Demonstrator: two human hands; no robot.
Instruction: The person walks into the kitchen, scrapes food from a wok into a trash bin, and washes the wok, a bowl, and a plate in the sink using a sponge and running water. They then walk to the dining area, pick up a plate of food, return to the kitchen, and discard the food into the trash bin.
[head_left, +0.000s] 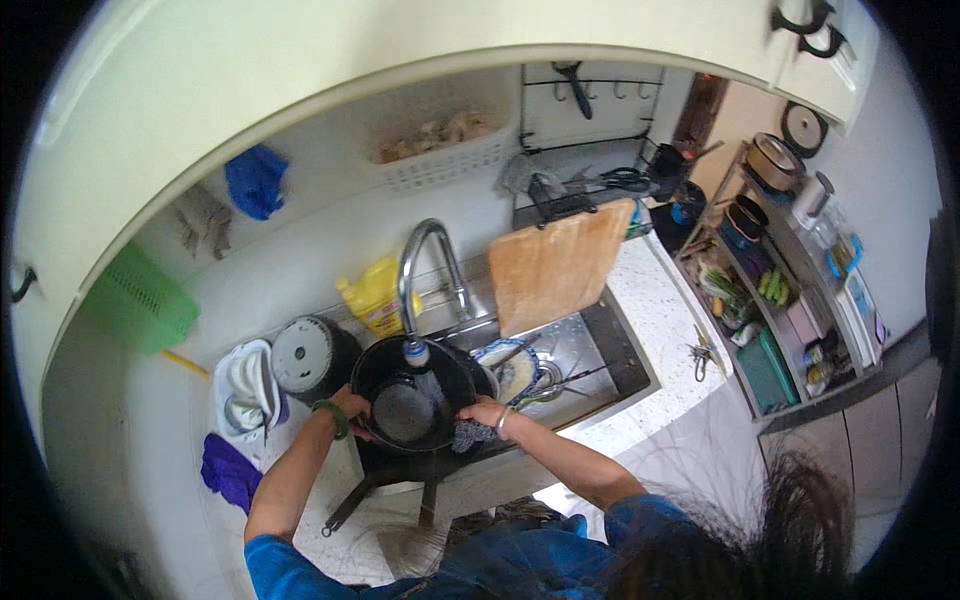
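Note:
A round black pot (412, 405) sits under the curved chrome faucet (407, 285) on the left side of the sink, with some water in its bottom. My left hand (354, 411) grips its left rim. At its right rim is my right hand (480, 414), which also holds a grey mesh scrubber (472, 435) against the pot's outside. Beneath the pot, black pans show, their handles (349, 510) pointing towards me. In the sink basin to the right lie a blue-rimmed plate (517, 375) and some utensils. Whether water runs from the faucet is unclear.
A wooden cutting board (559, 262) leans behind the sink. Left of the faucet stand a yellow bottle (375, 296), a dark pot (311, 356) and a white basin (244, 390). A purple cloth (229, 472) lies at the left. Keys (703, 356) rest on the right counter, near a shelf rack (787, 315).

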